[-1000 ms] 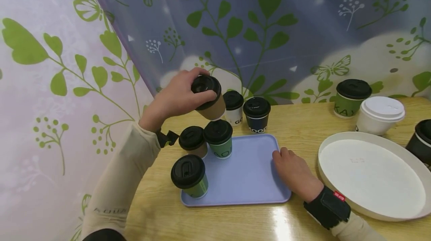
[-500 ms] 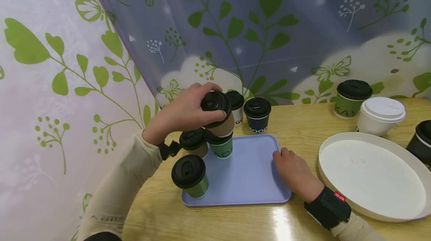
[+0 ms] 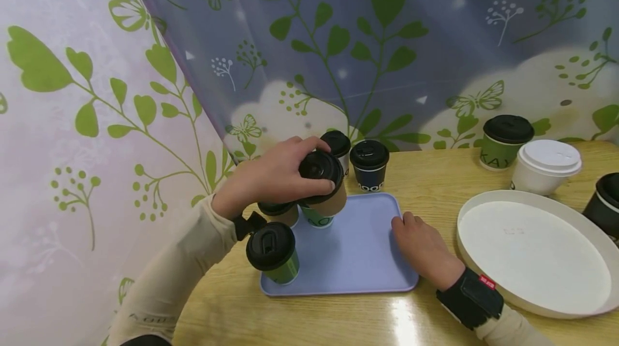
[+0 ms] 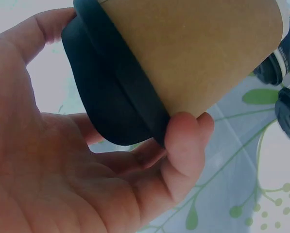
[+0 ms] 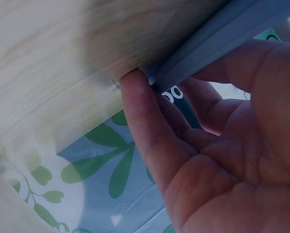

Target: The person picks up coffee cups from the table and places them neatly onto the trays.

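Observation:
My left hand (image 3: 275, 171) grips a brown paper cup (image 3: 333, 201) by its black lid, fingers and thumb around the lid's rim. The left wrist view shows this lid (image 4: 120, 77) against the fingers. The held cup is tilted above the lilac tray (image 3: 358, 260), in front of a green cup (image 3: 316, 218) that it partly hides. Another brown cup (image 3: 289, 214) is half hidden behind the left wrist, and a green cup (image 3: 273, 252) stands at the tray's near left corner. My right hand (image 3: 425, 249) holds the tray's right edge, its fingers curled at the rim (image 5: 217, 46).
Behind the tray stand a white cup (image 3: 338, 144) and a navy cup (image 3: 369, 166), both black-lidded. To the right lies a round white tray (image 3: 532, 260). A green cup (image 3: 505, 142), a white-lidded cup (image 3: 546, 166) and a dark cup (image 3: 604, 203) stand around it.
My left hand has brought the brown cup down and to the right, from above the green cup to in front of it. The right hand stays at the tray's edge.

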The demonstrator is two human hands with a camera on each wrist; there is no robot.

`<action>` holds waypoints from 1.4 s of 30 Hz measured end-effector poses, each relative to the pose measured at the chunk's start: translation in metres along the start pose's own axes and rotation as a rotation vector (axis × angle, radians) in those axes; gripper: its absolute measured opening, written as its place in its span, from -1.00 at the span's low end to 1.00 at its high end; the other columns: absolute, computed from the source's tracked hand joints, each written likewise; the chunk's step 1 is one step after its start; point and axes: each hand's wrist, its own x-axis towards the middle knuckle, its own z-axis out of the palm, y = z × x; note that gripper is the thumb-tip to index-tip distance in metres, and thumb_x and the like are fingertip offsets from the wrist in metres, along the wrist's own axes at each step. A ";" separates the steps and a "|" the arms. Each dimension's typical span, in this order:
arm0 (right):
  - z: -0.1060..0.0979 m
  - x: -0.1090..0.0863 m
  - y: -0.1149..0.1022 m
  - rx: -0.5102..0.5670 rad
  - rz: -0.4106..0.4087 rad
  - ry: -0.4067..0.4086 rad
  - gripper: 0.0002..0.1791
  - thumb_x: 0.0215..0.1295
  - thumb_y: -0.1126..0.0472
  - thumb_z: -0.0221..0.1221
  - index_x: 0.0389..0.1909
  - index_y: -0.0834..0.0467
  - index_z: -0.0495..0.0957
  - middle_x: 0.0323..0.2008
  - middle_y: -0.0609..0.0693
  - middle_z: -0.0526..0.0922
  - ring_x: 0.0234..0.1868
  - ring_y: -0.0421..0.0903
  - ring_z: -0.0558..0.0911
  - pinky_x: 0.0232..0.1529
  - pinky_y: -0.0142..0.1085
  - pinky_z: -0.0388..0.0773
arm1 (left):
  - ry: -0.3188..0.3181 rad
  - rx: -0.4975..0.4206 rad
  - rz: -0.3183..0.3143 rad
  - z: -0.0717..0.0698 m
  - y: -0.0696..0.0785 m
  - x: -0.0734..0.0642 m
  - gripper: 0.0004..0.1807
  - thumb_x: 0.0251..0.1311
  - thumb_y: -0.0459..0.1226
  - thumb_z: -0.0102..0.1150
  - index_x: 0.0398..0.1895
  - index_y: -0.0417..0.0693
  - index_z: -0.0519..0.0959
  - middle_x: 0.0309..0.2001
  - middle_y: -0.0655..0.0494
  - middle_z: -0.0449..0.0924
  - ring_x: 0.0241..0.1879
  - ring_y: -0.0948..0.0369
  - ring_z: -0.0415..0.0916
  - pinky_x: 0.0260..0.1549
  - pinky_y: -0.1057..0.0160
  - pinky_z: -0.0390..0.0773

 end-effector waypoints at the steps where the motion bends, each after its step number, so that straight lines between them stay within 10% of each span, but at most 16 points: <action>1: 0.000 0.000 0.000 -0.001 -0.001 -0.001 -0.82 0.22 0.55 0.21 -0.40 0.32 0.39 -0.49 0.16 0.36 -0.55 0.05 0.43 -0.64 -0.08 0.48 | -0.011 0.001 0.003 0.002 0.000 0.000 -0.34 0.23 0.06 0.27 0.39 0.14 0.43 0.10 -0.04 0.47 -0.03 0.04 0.52 -0.02 0.02 0.54; 42: -0.003 0.002 -0.001 -0.013 0.016 -0.078 -0.88 0.27 0.52 0.23 -0.31 0.36 0.45 -0.46 0.18 0.39 -0.53 0.01 0.44 -0.62 -0.13 0.50 | -0.338 0.093 0.001 0.035 -0.003 0.002 -0.27 0.23 0.15 0.36 0.40 0.16 0.40 0.25 0.08 0.45 0.14 0.15 0.47 0.06 0.08 0.52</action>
